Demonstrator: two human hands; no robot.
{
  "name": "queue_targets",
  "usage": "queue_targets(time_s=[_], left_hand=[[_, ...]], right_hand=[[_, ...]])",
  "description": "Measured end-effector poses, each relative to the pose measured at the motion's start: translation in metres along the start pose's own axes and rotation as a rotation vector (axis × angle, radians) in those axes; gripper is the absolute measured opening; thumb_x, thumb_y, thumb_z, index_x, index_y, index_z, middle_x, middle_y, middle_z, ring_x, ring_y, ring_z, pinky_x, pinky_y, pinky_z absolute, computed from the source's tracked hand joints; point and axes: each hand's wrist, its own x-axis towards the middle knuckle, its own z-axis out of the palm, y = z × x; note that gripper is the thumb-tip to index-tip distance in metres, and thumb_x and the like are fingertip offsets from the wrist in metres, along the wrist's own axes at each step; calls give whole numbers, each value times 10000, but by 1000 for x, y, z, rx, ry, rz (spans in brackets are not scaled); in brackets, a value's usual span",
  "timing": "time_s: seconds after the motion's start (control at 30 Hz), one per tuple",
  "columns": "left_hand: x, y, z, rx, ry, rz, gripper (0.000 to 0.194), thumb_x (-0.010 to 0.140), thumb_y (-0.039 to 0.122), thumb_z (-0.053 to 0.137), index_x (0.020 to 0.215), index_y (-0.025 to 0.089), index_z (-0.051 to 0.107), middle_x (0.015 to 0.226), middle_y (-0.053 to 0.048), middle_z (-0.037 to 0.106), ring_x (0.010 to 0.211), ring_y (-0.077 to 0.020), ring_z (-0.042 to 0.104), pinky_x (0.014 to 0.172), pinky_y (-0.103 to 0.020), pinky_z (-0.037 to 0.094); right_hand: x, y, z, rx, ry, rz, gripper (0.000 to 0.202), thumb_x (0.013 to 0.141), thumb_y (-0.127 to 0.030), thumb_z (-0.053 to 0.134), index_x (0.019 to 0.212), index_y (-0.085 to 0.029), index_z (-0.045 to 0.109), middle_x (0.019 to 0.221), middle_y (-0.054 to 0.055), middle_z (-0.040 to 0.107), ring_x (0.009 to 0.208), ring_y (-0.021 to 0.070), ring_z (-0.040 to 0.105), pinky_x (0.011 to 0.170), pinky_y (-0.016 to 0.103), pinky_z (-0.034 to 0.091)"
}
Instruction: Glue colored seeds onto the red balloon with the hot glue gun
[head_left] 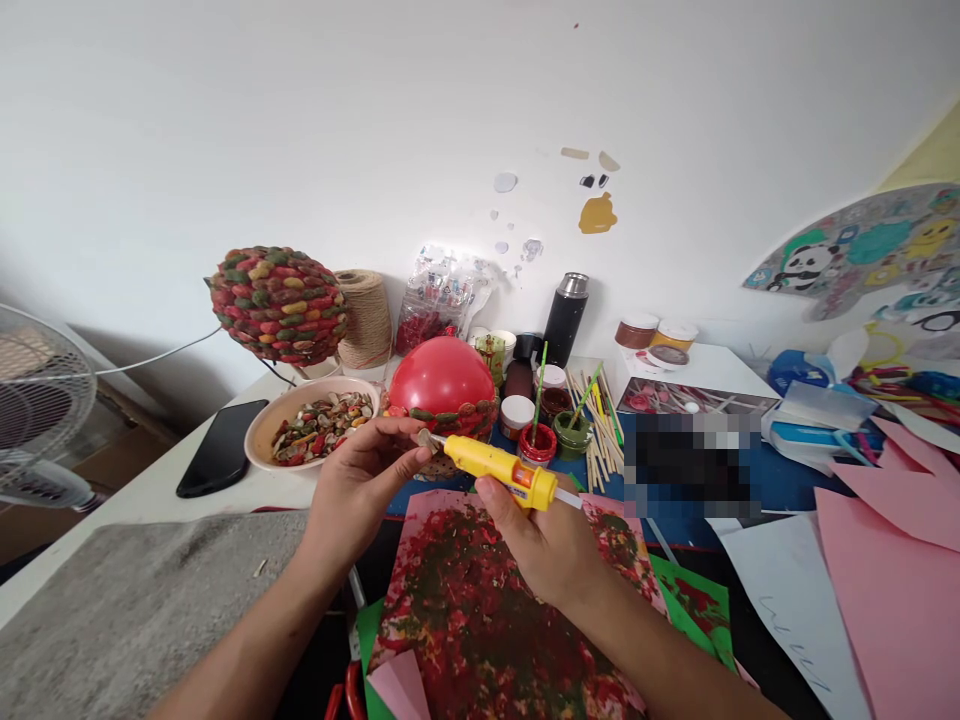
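Yellow plastic glue gun [502,472]: wrapped in right hand [547,548]; likely light, rigid, tip hot; hold by body. Pale shell piece [427,439]: pinched between thumb and finger of left hand [371,468], at gun's tip; probably thin, brittle; take by edges. Red balloon [442,372]: just beyond; presumably light, slippery, burst-prone; steady by shell band [459,421]. Glossy top, green-and-red band below.

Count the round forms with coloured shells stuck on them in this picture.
2: a shell-covered ball left of the twine spool, and a red balloon behind the yellow glue gun, its lower part ringed with shells. No others show.
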Motion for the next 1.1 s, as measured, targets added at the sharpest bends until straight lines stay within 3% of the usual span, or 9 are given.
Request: queue_targets(time_s=[0.83,1.1], left_hand=[[1,-5,-3,-8,33,27,340,763,377,1012,990,209,822,864,-27,838,771,-185,801,743,-281,695],[3,-5,-8,15,80,40,358,744,382,1021,996,212,831,906,-25,831,788,-163,772,739,-244,661]], right_hand=[[0,1,2,31,-5,2,425,1110,-471,529,762,-244,616,593,-29,546,538,167,547,549,280,432],[0,5,4,6,-34,35,482,1106,-533,513,730,-245,608,591,-14,572,551,182,588,556,296,426]])
